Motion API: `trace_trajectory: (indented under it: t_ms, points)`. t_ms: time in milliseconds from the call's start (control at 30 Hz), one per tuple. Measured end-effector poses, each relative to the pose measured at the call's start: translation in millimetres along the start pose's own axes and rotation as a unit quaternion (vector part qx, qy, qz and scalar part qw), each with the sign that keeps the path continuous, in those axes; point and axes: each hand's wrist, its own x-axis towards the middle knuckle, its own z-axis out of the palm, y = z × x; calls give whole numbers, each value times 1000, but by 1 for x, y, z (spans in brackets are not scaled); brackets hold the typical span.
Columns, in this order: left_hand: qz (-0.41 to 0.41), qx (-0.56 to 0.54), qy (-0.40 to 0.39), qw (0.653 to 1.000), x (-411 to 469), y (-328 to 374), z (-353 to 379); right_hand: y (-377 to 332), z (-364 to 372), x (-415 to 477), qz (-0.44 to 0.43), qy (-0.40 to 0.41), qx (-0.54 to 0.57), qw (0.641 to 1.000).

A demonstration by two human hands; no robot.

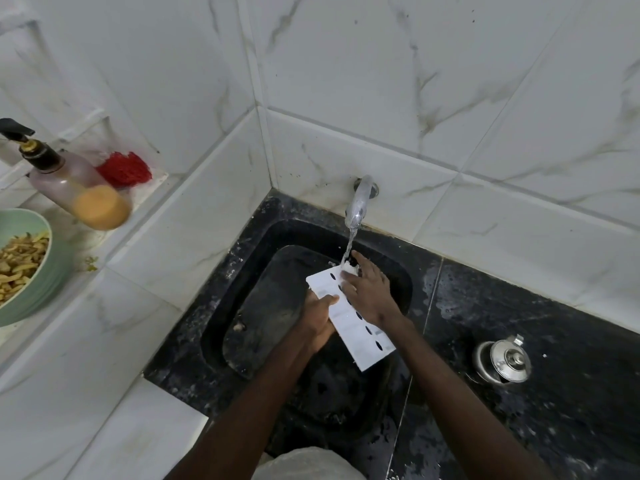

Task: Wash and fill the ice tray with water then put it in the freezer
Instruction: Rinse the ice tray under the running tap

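White ice tray (pixel 349 318) held slanted over the black sink (pixel 242 271), its far end beneath the running tap (pixel 360 202). The left hand (pixel 320 318) grips the tray's left edge, thumb curled on top; the right hand (pixel 369 292) lies on the far end, fingers spread flat in the stream. Right of the sink, a steel lidded pot (pixel 502 360) stands on the dark desk (pixel 571 393).
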Motion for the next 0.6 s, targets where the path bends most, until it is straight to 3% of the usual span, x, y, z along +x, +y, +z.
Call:
trace_trajectory:
  t_ms: [100, 267, 400, 500, 600]
  points:
    - [29, -9, -2, 1000, 2, 3, -5, 2, -2, -1, -22, -9, 20, 1000]
    - [30, 15, 10, 999, -1, -1, 0, 6, -12, 6, 17, 51, -39, 998]
    - [38, -3, -20, 999, 1, 5, 2, -6, -7, 4, -3, 23, 8, 1000]
    - [47, -7, -8, 999, 2, 14, 0, -5, -5, 2, -25, 8, 53, 998]
    - [45, 8, 22, 999, -2, 12, 3, 3, -10, 5, -19, 49, 7, 999]
